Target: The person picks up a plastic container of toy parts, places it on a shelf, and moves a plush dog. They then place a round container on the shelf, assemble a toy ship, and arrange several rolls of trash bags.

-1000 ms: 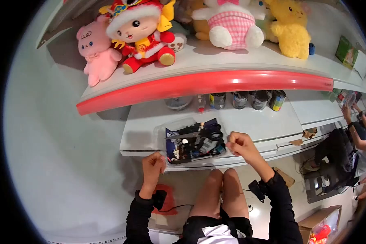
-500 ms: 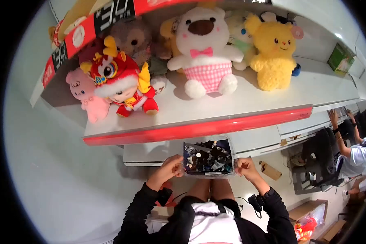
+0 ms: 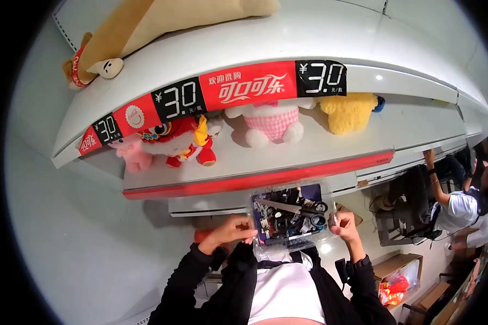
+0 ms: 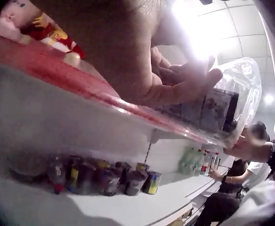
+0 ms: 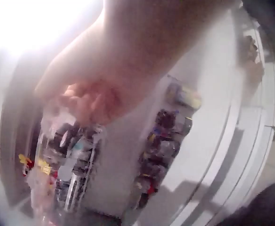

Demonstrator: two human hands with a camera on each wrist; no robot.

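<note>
A clear plastic tray [image 3: 271, 250] is held up in front of my body, full of small dark and silvery pieces. Scissors with black handles [image 3: 281, 206] lie on top of the pieces, blades toward the left. My left hand [image 3: 236, 229] pinches the tray's left edge, thumb and fingertips at the rim. At the opposite edge my right hand [image 3: 346, 226] grips the rim with curled fingers. In the left wrist view, the fingers of the left hand [image 4: 184, 89] overlap the tray's side. The right wrist view is blurred.
A shelf with a red front strip [image 3: 260, 174] is just beyond the tray, bearing plush toys [image 3: 274, 124]. Above it runs a shelf edge with price labels [image 3: 249, 81]. Cans [image 4: 111, 179] stand on the lower shelf. Another person [image 3: 455, 208] sits at right; a cardboard box [image 3: 398, 276] is on the floor.
The tray has come up off the lower shelf and closer to my body, with both hands on its edges. The head view has tilted upward, bringing the price labels into sight.
</note>
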